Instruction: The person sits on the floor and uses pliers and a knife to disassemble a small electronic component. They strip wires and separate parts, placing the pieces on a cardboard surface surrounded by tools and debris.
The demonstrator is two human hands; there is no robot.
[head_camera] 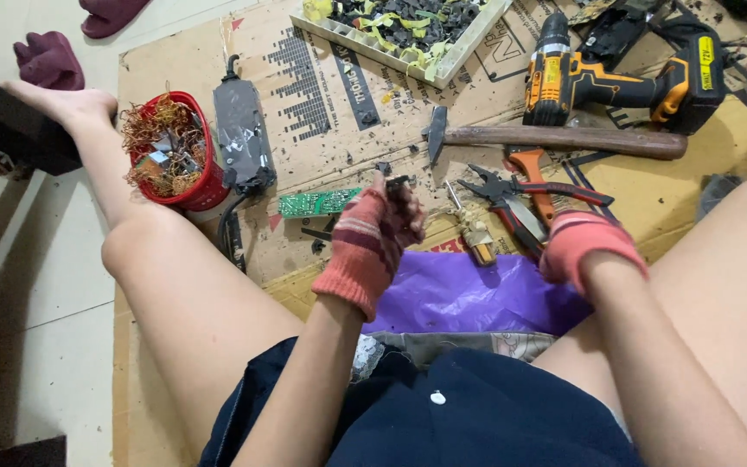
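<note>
My left hand [372, 235], in a striped pinkish work glove, is raised over the cardboard and pinches a small dark part [396, 183] at its fingertips. A green circuit board [316, 202] lies just left of it. In a red glove, my right hand [583, 246] hangs bent at the wrist above the purple plastic bag [469, 294]; its fingers are curled under and I cannot tell whether they hold anything. Right in front of it lie red-handled pliers [525, 197] and a screwdriver [472, 230].
A hammer [555, 138] and an orange-and-black cordless drill [624, 79] lie further out. A red basket of copper wire [176, 147], a black power adapter [242, 131] and a white tray of scrap [399, 28] rest on the cardboard sheet [322, 95]. My bare legs flank the work area.
</note>
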